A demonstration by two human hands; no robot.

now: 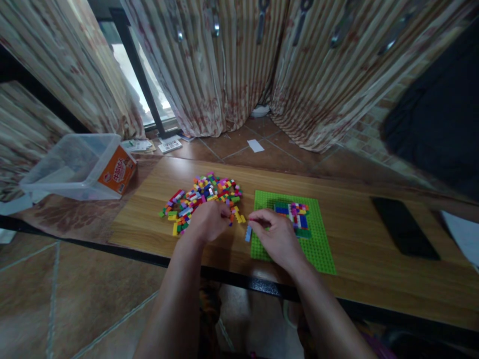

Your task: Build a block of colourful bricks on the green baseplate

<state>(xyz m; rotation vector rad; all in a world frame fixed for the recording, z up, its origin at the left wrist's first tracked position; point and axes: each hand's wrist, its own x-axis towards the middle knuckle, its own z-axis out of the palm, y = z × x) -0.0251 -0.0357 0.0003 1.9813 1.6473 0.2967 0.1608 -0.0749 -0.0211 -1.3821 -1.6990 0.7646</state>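
Surface (355, 224): wood-grain face, smooth, low sheen; black front edge (258, 285) glossy. Loose bricks (205, 192): hard plastic, smooth-sided, studded. Baseplate (318, 249): green plastic, knobbly all over. Tub (71, 190): clear plastic, slightly cloudy, smooth; printed label (118, 172) on its end. Curtains (224, 75): pleated cloth, matt. Hooks (216, 27) above: shiny, metal-looking. Sheet (256, 145): paper, white, matt. Floor tiles (97, 294): smooth, faint sheen.

We see patterned curtains (232, 75) hanging beyond the bench (355, 239), a white paper (255, 145) on the tiled floor (286, 149), a clear plastic box (77, 167) with an orange label (118, 170) at left, and a black phone or tablet (404, 227) lying at right.
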